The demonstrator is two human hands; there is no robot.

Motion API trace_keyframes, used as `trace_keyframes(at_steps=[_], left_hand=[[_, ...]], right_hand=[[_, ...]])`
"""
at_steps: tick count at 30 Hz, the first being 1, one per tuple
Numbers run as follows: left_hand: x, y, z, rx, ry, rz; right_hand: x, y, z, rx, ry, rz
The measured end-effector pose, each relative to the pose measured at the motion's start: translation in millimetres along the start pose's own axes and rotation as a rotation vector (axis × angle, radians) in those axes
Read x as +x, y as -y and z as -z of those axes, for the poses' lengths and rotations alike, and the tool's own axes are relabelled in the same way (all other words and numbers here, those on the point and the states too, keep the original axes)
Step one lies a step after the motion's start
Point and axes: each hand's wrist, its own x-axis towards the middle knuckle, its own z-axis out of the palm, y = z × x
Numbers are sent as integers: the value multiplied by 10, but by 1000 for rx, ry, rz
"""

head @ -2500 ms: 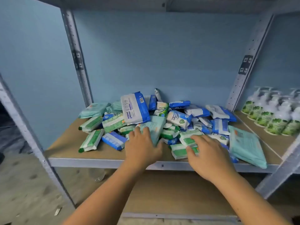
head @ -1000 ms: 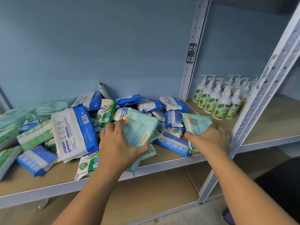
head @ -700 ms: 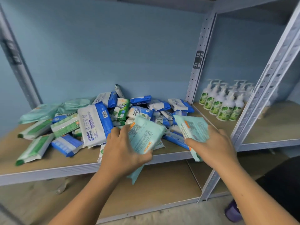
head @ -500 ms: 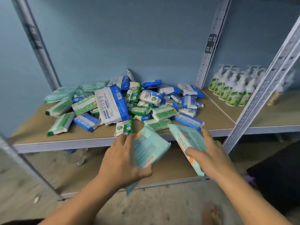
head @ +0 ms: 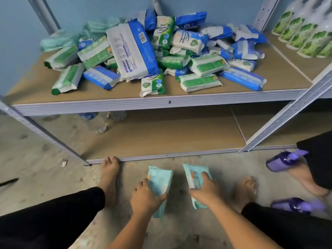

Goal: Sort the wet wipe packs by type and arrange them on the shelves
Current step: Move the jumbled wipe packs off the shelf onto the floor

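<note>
My left hand (head: 146, 197) grips a pale teal wipe pack (head: 159, 178) low over the floor, between my feet. My right hand (head: 206, 192) grips a second teal pack (head: 195, 174) of the same kind beside it. A mixed heap of wipe packs (head: 170, 51) lies on the upper shelf (head: 125, 105): a large white-and-blue pack (head: 132, 49), green-and-white packs, small blue packs and teal packs at the back left. The lower shelf board (head: 170, 133) lies just beyond my hands.
A plastic water bottle (head: 95, 121) lies at the back left of the lower shelf. Green-labelled pump bottles (head: 305, 33) stand on the shelf to the right. Steel uprights (head: 287, 112) frame the bays. Another person's foot (head: 303, 178) and purple bottles (head: 282, 161) are on the floor at right.
Both hands lifted a teal pack each off the upper shelf and dropped down to floor level in front of the lower shelf. The view tilted down with them.
</note>
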Motion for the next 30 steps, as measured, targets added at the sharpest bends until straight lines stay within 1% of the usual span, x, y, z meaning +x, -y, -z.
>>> trace_keyframes(at_steps=[4,9,13,16,19,22,25,27,30], left_hand=[[286,101,-322,11,21,33],[487,38,-684,75,39,99],[522,54,-894,189,53,76],[576,79,-939,241,62,60],[607,114,-896,203,116,50],[573,113,-756,130,175,32],[474,24,-485,92,184,37],[389,-61,-261,123,154,-17],[251,-223,158,186,94,-117]], right_hand=[[361,10,-421,-83,25,30],[763,-19,-965,-102,60,54],[806,-110,-1153,-219,30,133],[854,-158,-1194,-257,57,137],[860,-150,-1116,-240,110,142],[785,-134,-971,-123,151,124],[636,-79,-727,-102,86,156],[478,-1,-478,-144,34,187],[238,171,-59,-161,-21,292]])
